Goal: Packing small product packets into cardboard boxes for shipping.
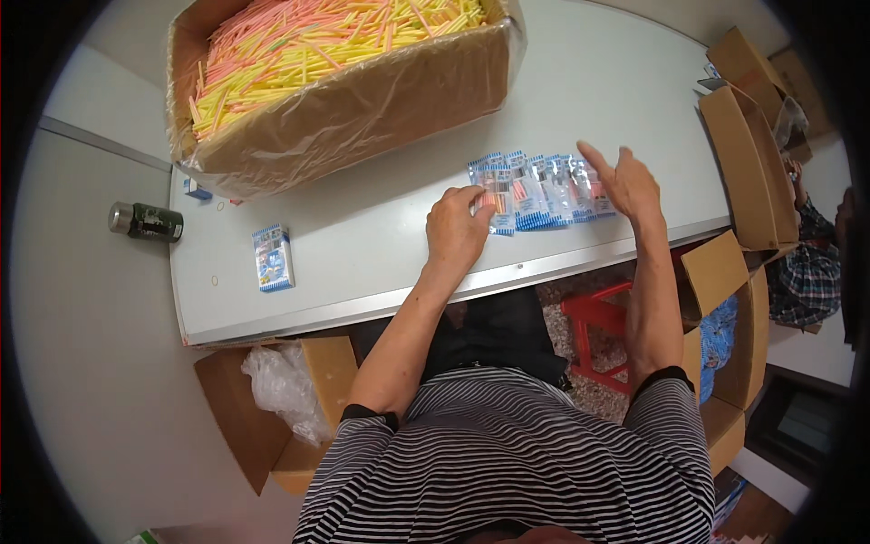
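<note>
Several small clear plastic packets [550, 189] with blue-and-white printed ends lie overlapping in a row on the table, short pink and orange sticks showing inside some. My left hand [456, 228] is at the row's left end, its fingers and thumb curled onto the edge of the leftmost packet [495, 194]. At the right end, my right hand [632, 184] has its fingers spread, the forefinger stretched out, and holds nothing. It is beside the last packet, partly over it; whether it touches is unclear. A stacked bundle of similar packets [273, 258] rests on the table farther left.
On the white table [362, 213], a large plastic-lined carton [362, 122] brims with yellow and pink sticks. A dark flask [145, 222] is at the left. Open cartons flank me, one with clear plastic [285, 385], one with blue packets [718, 335]. A red stool [594, 331] stands below.
</note>
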`<move>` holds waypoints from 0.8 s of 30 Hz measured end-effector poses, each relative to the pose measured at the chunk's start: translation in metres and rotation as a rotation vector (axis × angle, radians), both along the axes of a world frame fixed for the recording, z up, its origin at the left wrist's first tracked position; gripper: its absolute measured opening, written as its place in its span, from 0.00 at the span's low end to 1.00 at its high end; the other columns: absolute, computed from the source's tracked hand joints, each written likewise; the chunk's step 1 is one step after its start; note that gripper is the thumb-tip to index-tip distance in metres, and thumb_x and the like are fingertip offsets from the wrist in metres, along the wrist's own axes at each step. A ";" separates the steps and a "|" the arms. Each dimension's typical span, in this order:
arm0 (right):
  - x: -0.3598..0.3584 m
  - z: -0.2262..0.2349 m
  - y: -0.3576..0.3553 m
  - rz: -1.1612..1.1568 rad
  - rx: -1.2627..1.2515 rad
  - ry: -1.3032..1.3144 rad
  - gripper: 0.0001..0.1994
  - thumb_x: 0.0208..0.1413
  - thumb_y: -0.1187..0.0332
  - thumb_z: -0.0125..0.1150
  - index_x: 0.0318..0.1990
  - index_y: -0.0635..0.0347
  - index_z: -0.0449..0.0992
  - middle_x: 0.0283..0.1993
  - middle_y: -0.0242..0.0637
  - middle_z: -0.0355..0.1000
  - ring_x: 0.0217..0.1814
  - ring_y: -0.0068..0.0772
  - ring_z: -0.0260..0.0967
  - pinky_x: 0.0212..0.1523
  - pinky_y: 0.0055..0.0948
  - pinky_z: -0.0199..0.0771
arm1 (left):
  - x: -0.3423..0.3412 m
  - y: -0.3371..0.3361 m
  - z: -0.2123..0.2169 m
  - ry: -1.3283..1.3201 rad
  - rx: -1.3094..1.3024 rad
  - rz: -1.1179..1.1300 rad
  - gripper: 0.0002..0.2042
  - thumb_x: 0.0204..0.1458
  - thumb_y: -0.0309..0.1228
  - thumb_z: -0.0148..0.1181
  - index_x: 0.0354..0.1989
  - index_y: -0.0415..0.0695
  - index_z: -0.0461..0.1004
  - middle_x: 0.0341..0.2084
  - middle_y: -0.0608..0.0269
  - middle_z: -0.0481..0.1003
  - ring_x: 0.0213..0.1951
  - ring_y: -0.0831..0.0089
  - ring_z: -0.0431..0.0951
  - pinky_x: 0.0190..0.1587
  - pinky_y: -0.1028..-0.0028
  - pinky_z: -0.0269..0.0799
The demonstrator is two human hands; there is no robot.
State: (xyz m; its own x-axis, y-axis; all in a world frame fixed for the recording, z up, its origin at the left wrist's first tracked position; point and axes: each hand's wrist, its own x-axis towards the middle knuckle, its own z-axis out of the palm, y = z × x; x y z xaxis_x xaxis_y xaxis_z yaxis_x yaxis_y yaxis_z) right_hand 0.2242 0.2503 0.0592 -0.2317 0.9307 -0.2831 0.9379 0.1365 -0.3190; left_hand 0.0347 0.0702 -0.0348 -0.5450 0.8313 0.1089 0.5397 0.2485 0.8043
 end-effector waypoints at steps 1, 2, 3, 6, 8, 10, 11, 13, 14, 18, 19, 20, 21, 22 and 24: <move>0.016 -0.017 0.008 0.013 0.019 -0.090 0.56 0.50 0.22 0.47 0.51 0.83 0.73 0.46 0.69 0.76 0.52 0.58 0.77 0.56 0.46 0.74 | 0.005 0.010 -0.001 -0.015 0.020 -0.030 0.15 0.49 0.31 0.68 0.44 0.39 0.82 0.42 0.45 0.80 0.43 0.49 0.81 0.48 0.59 0.76; 0.015 -0.025 0.004 0.027 0.036 -0.095 0.55 0.49 0.22 0.48 0.51 0.83 0.73 0.46 0.69 0.75 0.52 0.59 0.76 0.56 0.46 0.73 | 0.007 0.014 -0.002 -0.028 0.008 -0.030 0.15 0.48 0.31 0.69 0.44 0.37 0.83 0.40 0.45 0.81 0.42 0.51 0.82 0.47 0.62 0.77; 0.006 -0.029 -0.004 0.048 0.047 -0.099 0.55 0.49 0.22 0.49 0.51 0.82 0.73 0.47 0.69 0.75 0.53 0.59 0.76 0.57 0.47 0.72 | 0.008 0.015 -0.004 -0.039 -0.011 -0.024 0.16 0.47 0.30 0.70 0.44 0.36 0.83 0.38 0.44 0.82 0.41 0.53 0.83 0.46 0.64 0.77; -0.031 -0.030 -0.026 0.054 0.023 0.044 0.52 0.46 0.26 0.57 0.49 0.81 0.74 0.46 0.67 0.76 0.52 0.60 0.76 0.55 0.47 0.73 | 0.010 0.023 -0.008 -0.068 0.037 -0.029 0.14 0.47 0.30 0.70 0.41 0.37 0.83 0.38 0.44 0.81 0.40 0.49 0.82 0.47 0.60 0.77; -0.053 -0.040 -0.038 0.047 0.011 0.098 0.49 0.42 0.29 0.65 0.48 0.79 0.75 0.46 0.66 0.76 0.51 0.61 0.76 0.53 0.47 0.74 | 0.009 0.031 -0.008 -0.130 0.016 -0.060 0.16 0.47 0.30 0.70 0.43 0.36 0.82 0.38 0.44 0.81 0.39 0.51 0.83 0.46 0.61 0.78; -0.064 -0.059 -0.051 0.111 0.173 0.095 0.47 0.39 0.34 0.72 0.48 0.78 0.74 0.45 0.63 0.77 0.50 0.60 0.76 0.51 0.45 0.75 | 0.010 0.034 -0.012 -0.191 -0.004 -0.086 0.18 0.46 0.30 0.70 0.46 0.36 0.81 0.37 0.44 0.81 0.38 0.53 0.84 0.45 0.62 0.78; -0.067 -0.063 -0.055 0.113 0.176 0.096 0.47 0.39 0.34 0.72 0.48 0.78 0.74 0.45 0.63 0.77 0.50 0.60 0.76 0.51 0.45 0.75 | 0.011 0.034 -0.015 -0.308 0.041 -0.011 0.20 0.47 0.27 0.71 0.50 0.34 0.79 0.38 0.46 0.82 0.34 0.61 0.83 0.41 0.68 0.78; -0.071 -0.070 -0.061 0.109 0.127 0.258 0.43 0.38 0.40 0.76 0.48 0.76 0.74 0.45 0.58 0.78 0.49 0.53 0.78 0.51 0.41 0.77 | 0.011 0.031 -0.023 -0.424 0.089 0.070 0.23 0.47 0.25 0.71 0.53 0.32 0.77 0.38 0.48 0.82 0.31 0.69 0.83 0.37 0.73 0.77; -0.065 -0.072 -0.062 0.108 0.125 0.257 0.43 0.38 0.40 0.76 0.48 0.76 0.74 0.45 0.58 0.78 0.49 0.53 0.78 0.51 0.41 0.77 | 0.013 0.026 -0.022 -0.439 0.097 0.100 0.25 0.47 0.27 0.72 0.55 0.33 0.75 0.41 0.47 0.82 0.33 0.66 0.83 0.38 0.71 0.78; -0.030 -0.087 -0.067 0.199 -0.042 0.968 0.32 0.45 0.60 0.78 0.55 0.66 0.70 0.46 0.44 0.77 0.47 0.37 0.77 0.48 0.35 0.79 | 0.003 0.019 -0.012 -0.501 -0.002 -0.075 0.27 0.47 0.29 0.71 0.56 0.35 0.73 0.49 0.48 0.79 0.42 0.65 0.81 0.45 0.69 0.76; -0.024 -0.093 -0.069 0.138 -0.091 1.207 0.32 0.44 0.67 0.79 0.56 0.64 0.69 0.46 0.39 0.77 0.46 0.32 0.76 0.48 0.32 0.79 | 0.001 0.018 -0.010 -0.502 -0.005 -0.075 0.27 0.47 0.29 0.71 0.56 0.35 0.73 0.49 0.48 0.79 0.42 0.65 0.81 0.45 0.69 0.76; -0.022 -0.091 -0.071 0.135 -0.095 1.209 0.32 0.44 0.67 0.79 0.56 0.64 0.69 0.46 0.39 0.77 0.46 0.32 0.76 0.48 0.32 0.79 | -0.001 0.019 -0.005 -0.389 0.049 -0.243 0.28 0.49 0.27 0.70 0.60 0.35 0.70 0.51 0.51 0.78 0.47 0.69 0.79 0.48 0.71 0.75; -0.019 -0.089 -0.073 0.149 -0.148 1.274 0.34 0.43 0.71 0.79 0.59 0.64 0.67 0.48 0.37 0.75 0.48 0.30 0.75 0.52 0.30 0.77 | -0.004 0.020 0.000 -0.273 0.103 -0.411 0.30 0.51 0.25 0.68 0.63 0.35 0.67 0.52 0.54 0.76 0.51 0.73 0.76 0.52 0.72 0.74; -0.016 -0.086 -0.073 0.162 -0.201 1.339 0.37 0.42 0.75 0.79 0.61 0.63 0.65 0.51 0.35 0.74 0.50 0.29 0.74 0.55 0.28 0.76 | -0.005 0.021 0.005 -0.272 0.097 -0.414 0.30 0.51 0.25 0.68 0.63 0.35 0.67 0.52 0.54 0.76 0.51 0.73 0.76 0.52 0.72 0.74; -0.019 -0.078 -0.070 0.211 -0.129 1.360 0.39 0.41 0.73 0.80 0.62 0.62 0.64 0.52 0.36 0.73 0.52 0.29 0.73 0.57 0.28 0.74 | -0.006 0.026 0.012 -0.599 0.237 -0.532 0.28 0.52 0.27 0.66 0.63 0.40 0.69 0.56 0.53 0.75 0.57 0.66 0.73 0.61 0.70 0.66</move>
State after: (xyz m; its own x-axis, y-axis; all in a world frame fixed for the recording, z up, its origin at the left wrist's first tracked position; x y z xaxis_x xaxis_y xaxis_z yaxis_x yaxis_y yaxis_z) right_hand 0.2051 0.1802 -0.0188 -0.5244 0.8285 0.1964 -0.1526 0.1355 -0.9790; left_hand 0.0289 0.0962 -0.0229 -0.1076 0.9857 0.1297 0.0016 -0.1302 0.9915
